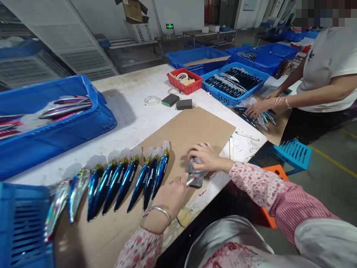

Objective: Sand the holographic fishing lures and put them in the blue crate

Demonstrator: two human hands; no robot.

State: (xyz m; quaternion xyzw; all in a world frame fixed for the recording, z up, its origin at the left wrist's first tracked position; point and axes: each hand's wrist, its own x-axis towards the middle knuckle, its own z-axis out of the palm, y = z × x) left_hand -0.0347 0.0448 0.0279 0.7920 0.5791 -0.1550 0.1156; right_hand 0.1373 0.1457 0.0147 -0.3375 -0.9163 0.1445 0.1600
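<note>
My left hand (171, 195), with a silver bangle at its wrist, is closed around a silvery fishing lure (191, 180) with a reddish tip; most of it is hidden. Against that lure, my right hand (205, 157) curls over a grey cloth-like piece (198, 172). A dark grey block (198, 182) shows just below the fingers. Left of my hands, several blue fishing lures (126, 182) with clear lips lie in a slanting row on a cardboard sheet (192, 124). Two silver lures, one of them (57, 208) at the far end, lie at the row's left.
Blue bins (100, 111) and a slatted blue basket (28, 223) stand at left. Beyond the cardboard are sanding blocks (184, 104), a tape roll (151, 100), a red basket (192, 87) and a lure-filled blue crate (223, 98). A co-worker's hands (258, 108) handle lures at right.
</note>
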